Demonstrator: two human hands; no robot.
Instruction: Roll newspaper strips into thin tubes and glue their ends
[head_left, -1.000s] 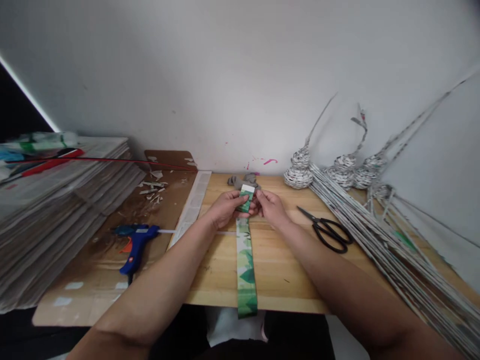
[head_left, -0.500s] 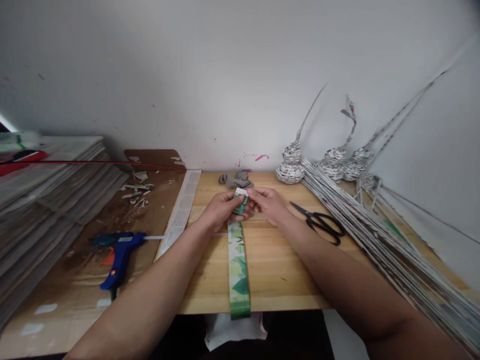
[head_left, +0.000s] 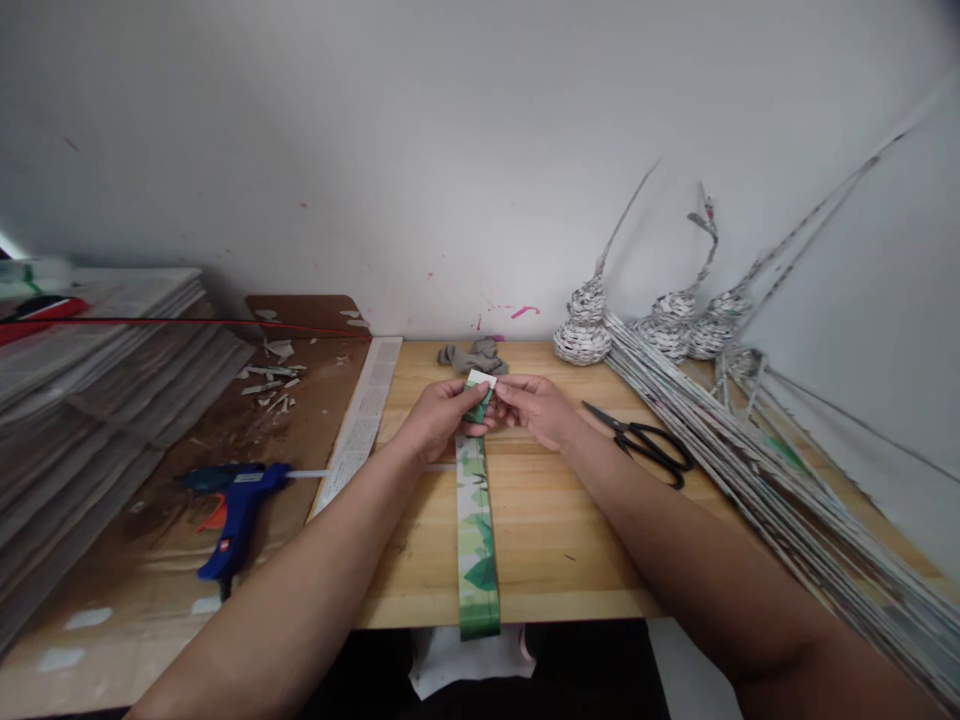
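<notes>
Head view: blue glue gun (head_left: 246, 500) on cardboard (head_left: 135, 600). Left hand (head_left: 441, 412), grip pinched closed on white-tipped upper end of green leaf-print paper strip (head_left: 475, 540) above worktop (head_left: 562, 510); lower end overhangs front edge. Strip probably light, bendy, easily creased; best pinched by edges. Right hand (head_left: 536, 408): fingertips pinching tip's corner. Black-handled scissors (head_left: 622, 427) beyond.

Both forearms (head_left: 322, 540) converge forward, left fingers (head_left: 466, 403) and right fingers (head_left: 519, 392) bent, close together.
</notes>
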